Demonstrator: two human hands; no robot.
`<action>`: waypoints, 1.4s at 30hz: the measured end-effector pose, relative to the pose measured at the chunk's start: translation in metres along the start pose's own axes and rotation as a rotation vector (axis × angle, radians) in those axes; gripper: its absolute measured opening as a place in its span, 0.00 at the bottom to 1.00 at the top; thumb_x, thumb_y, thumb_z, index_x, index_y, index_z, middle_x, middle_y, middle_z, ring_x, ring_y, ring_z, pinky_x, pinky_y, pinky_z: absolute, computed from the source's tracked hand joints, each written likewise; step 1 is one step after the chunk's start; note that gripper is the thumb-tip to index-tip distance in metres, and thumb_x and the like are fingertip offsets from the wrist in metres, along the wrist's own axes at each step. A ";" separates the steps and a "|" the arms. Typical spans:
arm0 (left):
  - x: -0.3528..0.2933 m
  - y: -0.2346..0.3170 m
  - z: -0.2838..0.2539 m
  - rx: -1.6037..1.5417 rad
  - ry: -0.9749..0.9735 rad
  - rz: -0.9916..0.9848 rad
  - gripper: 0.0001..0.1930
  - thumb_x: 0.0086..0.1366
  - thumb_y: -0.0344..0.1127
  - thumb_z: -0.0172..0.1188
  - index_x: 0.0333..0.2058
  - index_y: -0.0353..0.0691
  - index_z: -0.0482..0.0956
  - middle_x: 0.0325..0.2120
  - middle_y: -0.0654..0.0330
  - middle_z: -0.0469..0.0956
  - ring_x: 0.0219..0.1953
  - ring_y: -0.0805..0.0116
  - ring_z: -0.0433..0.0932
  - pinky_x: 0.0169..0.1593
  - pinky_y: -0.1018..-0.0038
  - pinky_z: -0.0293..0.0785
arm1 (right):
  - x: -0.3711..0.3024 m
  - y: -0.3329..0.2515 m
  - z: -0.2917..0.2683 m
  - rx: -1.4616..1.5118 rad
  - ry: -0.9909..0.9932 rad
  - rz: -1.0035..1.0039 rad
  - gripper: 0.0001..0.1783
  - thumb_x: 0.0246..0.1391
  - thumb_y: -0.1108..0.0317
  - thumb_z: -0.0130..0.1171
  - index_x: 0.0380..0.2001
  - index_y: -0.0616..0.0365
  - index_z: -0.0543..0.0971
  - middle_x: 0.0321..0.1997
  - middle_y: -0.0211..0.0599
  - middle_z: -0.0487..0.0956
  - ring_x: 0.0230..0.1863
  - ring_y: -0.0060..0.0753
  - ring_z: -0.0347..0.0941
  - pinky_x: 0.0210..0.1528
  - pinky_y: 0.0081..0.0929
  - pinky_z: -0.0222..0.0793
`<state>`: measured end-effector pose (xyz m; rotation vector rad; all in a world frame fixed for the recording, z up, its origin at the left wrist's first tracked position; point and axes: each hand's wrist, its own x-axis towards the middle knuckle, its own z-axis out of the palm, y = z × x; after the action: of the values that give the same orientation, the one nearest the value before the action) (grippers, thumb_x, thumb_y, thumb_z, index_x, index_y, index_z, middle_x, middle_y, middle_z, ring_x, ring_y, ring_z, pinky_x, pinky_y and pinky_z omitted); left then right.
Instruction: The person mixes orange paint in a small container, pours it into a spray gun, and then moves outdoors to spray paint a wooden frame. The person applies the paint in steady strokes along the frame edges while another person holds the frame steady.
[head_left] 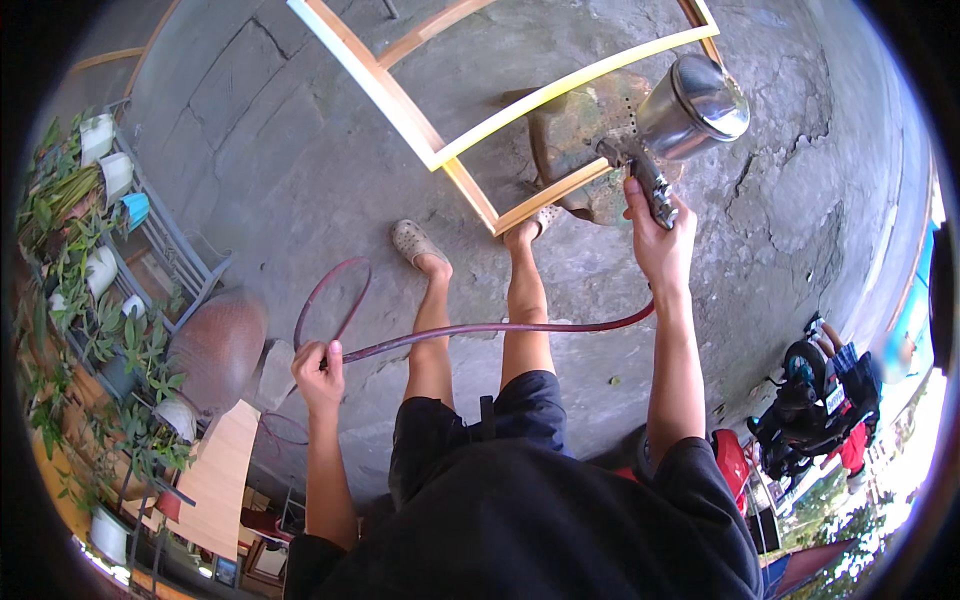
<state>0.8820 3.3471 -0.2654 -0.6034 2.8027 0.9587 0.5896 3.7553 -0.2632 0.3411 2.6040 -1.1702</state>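
My right hand (664, 238) is closed around the handle of a spray gun (655, 190) with a shiny metal cup (700, 105). The gun's front end is close to a wooden frame (580, 75), whose top faces look white to yellow and whose sides are bare wood. A dark red hose (500, 328) runs from below my right hand across my legs to my left hand (319, 375). The fingers of that hand are wrapped round it, and a loop rises beyond. Under the frame is a worn brownish piece (570, 130) with small holes; its kind is unclear.
Potted plants (110, 340) stand on a metal rack (175, 260) at the left, near a rounded reddish-brown object (218, 350) and a wooden board (215, 480). A motorbike (805, 420) and a person (852, 365) are at the right. The concrete floor (780, 230) is cracked.
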 end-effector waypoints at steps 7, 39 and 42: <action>-0.010 -0.045 -0.020 0.021 0.078 0.000 0.21 0.67 0.33 0.62 0.18 0.32 0.65 0.16 0.51 0.67 0.20 0.51 0.67 0.28 0.58 0.59 | -0.046 -0.025 0.053 0.014 -0.110 -0.065 0.12 0.60 0.64 0.69 0.35 0.64 0.83 0.20 0.43 0.77 0.22 0.21 0.67 0.27 0.30 0.67; -0.015 -0.078 -0.043 0.081 0.100 -0.049 0.19 0.69 0.34 0.61 0.19 0.32 0.67 0.17 0.50 0.67 0.21 0.50 0.68 0.28 0.57 0.61 | -0.078 0.014 0.112 0.136 0.104 -0.104 0.08 0.57 0.70 0.70 0.36 0.62 0.84 0.23 0.41 0.80 0.24 0.23 0.73 0.29 0.29 0.70; -0.013 -0.090 -0.056 0.155 0.098 -0.062 0.21 0.69 0.34 0.61 0.18 0.32 0.67 0.16 0.49 0.68 0.21 0.49 0.68 0.28 0.57 0.61 | -0.123 0.019 0.131 0.200 -0.145 -0.107 0.10 0.54 0.70 0.70 0.38 0.61 0.83 0.27 0.44 0.81 0.28 0.47 0.81 0.33 0.36 0.75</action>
<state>0.9319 3.2525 -0.2687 -0.7294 2.8897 0.7103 0.7299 3.6560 -0.3187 0.1504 2.4132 -1.4393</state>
